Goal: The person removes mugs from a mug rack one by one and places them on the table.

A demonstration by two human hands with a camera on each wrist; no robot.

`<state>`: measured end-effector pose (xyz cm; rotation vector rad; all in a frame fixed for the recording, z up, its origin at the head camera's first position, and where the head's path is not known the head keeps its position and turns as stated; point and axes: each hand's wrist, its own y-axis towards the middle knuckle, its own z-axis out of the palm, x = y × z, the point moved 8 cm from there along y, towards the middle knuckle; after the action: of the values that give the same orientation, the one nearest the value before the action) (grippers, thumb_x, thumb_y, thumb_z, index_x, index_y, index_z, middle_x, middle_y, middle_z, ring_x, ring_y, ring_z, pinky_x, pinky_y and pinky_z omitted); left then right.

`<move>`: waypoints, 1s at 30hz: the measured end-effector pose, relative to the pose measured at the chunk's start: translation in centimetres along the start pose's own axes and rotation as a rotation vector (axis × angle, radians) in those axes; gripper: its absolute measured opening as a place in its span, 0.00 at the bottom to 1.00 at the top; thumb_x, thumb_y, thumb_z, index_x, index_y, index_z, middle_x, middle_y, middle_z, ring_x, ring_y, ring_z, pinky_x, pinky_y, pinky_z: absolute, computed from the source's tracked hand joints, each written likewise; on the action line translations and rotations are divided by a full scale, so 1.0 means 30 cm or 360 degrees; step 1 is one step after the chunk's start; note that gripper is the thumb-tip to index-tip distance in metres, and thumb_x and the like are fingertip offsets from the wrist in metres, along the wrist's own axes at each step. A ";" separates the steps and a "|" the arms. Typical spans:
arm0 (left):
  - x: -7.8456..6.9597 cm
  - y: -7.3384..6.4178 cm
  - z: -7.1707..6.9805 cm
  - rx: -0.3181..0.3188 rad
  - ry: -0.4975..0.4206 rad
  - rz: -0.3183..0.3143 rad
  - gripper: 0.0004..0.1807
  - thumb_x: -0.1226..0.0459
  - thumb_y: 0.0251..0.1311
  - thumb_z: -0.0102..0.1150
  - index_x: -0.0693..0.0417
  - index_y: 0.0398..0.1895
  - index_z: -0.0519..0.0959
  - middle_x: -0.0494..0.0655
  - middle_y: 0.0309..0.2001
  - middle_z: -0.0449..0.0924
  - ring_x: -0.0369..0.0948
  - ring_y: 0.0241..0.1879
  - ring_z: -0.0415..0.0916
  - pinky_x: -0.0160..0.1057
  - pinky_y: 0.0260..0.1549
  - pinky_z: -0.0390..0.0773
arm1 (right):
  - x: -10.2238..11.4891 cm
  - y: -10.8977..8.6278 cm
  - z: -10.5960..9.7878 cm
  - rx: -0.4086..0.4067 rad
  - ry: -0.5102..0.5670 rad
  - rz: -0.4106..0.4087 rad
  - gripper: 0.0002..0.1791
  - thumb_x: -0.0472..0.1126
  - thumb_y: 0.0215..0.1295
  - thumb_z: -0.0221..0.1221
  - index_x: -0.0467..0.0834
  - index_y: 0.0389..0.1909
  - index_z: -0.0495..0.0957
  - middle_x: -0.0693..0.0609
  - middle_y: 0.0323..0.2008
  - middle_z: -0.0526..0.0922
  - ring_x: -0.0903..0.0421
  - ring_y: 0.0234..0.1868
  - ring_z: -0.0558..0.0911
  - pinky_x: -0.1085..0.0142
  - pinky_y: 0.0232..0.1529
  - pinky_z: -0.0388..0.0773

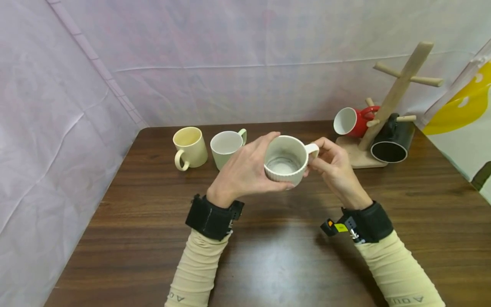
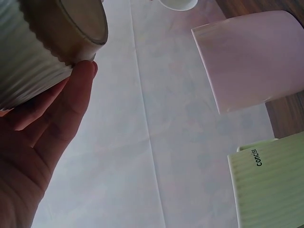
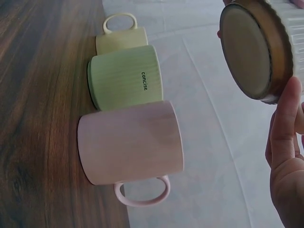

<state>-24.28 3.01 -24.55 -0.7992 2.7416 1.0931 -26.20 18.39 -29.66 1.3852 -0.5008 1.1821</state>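
Note:
A white ribbed mug (image 1: pixel 285 158) with a brown-banded base is held above the table, tilted so its inside faces the head camera. My left hand (image 1: pixel 245 168) grips its body from the left, thumb along the near side. On the right, my right hand (image 1: pixel 334 168) has thumb and fingers bent at the mug's handle (image 1: pixel 312 149), pinching there. In the right wrist view, one finger (image 3: pixel 287 116) reaches the lower edge of the mug. Behind the left hand stands a light green mug (image 1: pixel 225 149). A pink mug (image 3: pixel 130 142) is seen in both wrist views.
A pale yellow mug (image 1: pixel 191 149) stands at the back left of the brown table (image 1: pixel 142 221). At the back right, a wooden mug tree (image 1: pixel 395 94) bears a red mug (image 1: pixel 358 123) and a black mug (image 1: pixel 393 138). White cloth (image 1: pixel 230 51) hangs behind the table.

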 end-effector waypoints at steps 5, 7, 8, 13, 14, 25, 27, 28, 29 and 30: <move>0.001 0.001 -0.001 0.0006 0.0013 0.0014 0.51 0.39 0.33 0.66 0.62 0.57 0.62 0.49 0.47 0.72 0.37 0.41 0.69 0.37 0.36 0.75 | -0.003 -0.002 0.002 0.0006 -0.0006 0.0027 0.10 0.20 0.56 0.48 0.36 0.35 0.69 0.47 0.32 0.75 0.52 0.27 0.74 0.68 0.27 0.77; 0.003 0.001 -0.005 0.0016 0.0005 0.0009 0.51 0.40 0.32 0.66 0.62 0.57 0.61 0.48 0.47 0.71 0.37 0.41 0.68 0.36 0.36 0.75 | -0.001 -0.001 0.001 0.0015 -0.0036 0.0032 0.11 0.20 0.56 0.49 0.35 0.37 0.69 0.47 0.33 0.76 0.51 0.28 0.74 0.67 0.28 0.78; 0.005 0.001 -0.009 0.0018 0.0000 0.0003 0.51 0.40 0.32 0.66 0.62 0.57 0.61 0.48 0.47 0.71 0.37 0.41 0.68 0.36 0.36 0.75 | 0.000 -0.001 0.000 0.0016 -0.0051 0.0034 0.11 0.21 0.56 0.50 0.35 0.38 0.69 0.47 0.34 0.76 0.50 0.29 0.74 0.66 0.29 0.78; 0.017 -0.006 -0.030 0.0015 0.0019 -0.0040 0.51 0.40 0.31 0.66 0.61 0.57 0.61 0.48 0.46 0.71 0.36 0.39 0.68 0.36 0.34 0.75 | 0.018 0.001 -0.019 -0.0018 -0.0136 0.0007 0.14 0.21 0.55 0.51 0.33 0.43 0.67 0.44 0.36 0.76 0.47 0.32 0.74 0.63 0.29 0.79; 0.020 -0.007 -0.032 0.0015 0.0024 -0.0048 0.51 0.40 0.31 0.66 0.61 0.57 0.61 0.48 0.46 0.71 0.36 0.39 0.68 0.36 0.33 0.75 | 0.023 0.000 -0.025 -0.0031 -0.0132 0.0000 0.14 0.21 0.56 0.51 0.32 0.43 0.67 0.43 0.37 0.76 0.46 0.33 0.74 0.63 0.29 0.79; 0.046 -0.022 -0.037 0.0041 0.0026 -0.0143 0.48 0.45 0.27 0.67 0.58 0.55 0.62 0.46 0.42 0.73 0.36 0.35 0.69 0.35 0.30 0.75 | 0.153 -0.016 -0.138 -0.0145 0.0073 -0.0267 0.12 0.19 0.57 0.46 0.23 0.43 0.63 0.36 0.37 0.75 0.44 0.35 0.75 0.61 0.32 0.79; 0.051 -0.025 -0.037 0.0062 -0.0014 -0.0172 0.47 0.46 0.27 0.67 0.56 0.55 0.62 0.45 0.42 0.73 0.35 0.36 0.69 0.35 0.31 0.74 | 0.176 -0.021 -0.157 -0.0179 0.0101 -0.0309 0.12 0.19 0.57 0.46 0.22 0.43 0.63 0.35 0.36 0.75 0.43 0.35 0.75 0.61 0.31 0.79; 0.055 -0.029 -0.037 0.0075 -0.0030 -0.0191 0.47 0.47 0.26 0.67 0.56 0.55 0.62 0.45 0.42 0.72 0.35 0.36 0.69 0.35 0.32 0.74 | 0.184 -0.022 -0.163 -0.0187 0.0112 -0.0323 0.12 0.18 0.57 0.46 0.22 0.43 0.63 0.35 0.36 0.76 0.42 0.35 0.75 0.61 0.31 0.79; 0.060 -0.034 -0.041 0.0084 -0.0038 -0.0210 0.47 0.47 0.26 0.67 0.55 0.55 0.61 0.44 0.42 0.72 0.35 0.36 0.69 0.36 0.32 0.74 | 0.189 -0.022 -0.167 -0.0196 0.0116 -0.0332 0.12 0.18 0.57 0.46 0.22 0.43 0.63 0.35 0.36 0.76 0.43 0.34 0.76 0.61 0.31 0.79; 0.064 -0.040 -0.046 0.0093 -0.0046 -0.0228 0.47 0.48 0.26 0.67 0.55 0.55 0.61 0.45 0.42 0.72 0.35 0.37 0.69 0.36 0.32 0.74 | 0.192 -0.021 -0.170 -0.0205 0.0133 -0.0338 0.12 0.18 0.56 0.46 0.22 0.43 0.63 0.35 0.36 0.76 0.43 0.34 0.76 0.61 0.31 0.79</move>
<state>-25.19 0.52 -24.79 -0.9470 2.6322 0.9847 -25.17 25.16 -26.07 1.2404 -0.3548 1.0132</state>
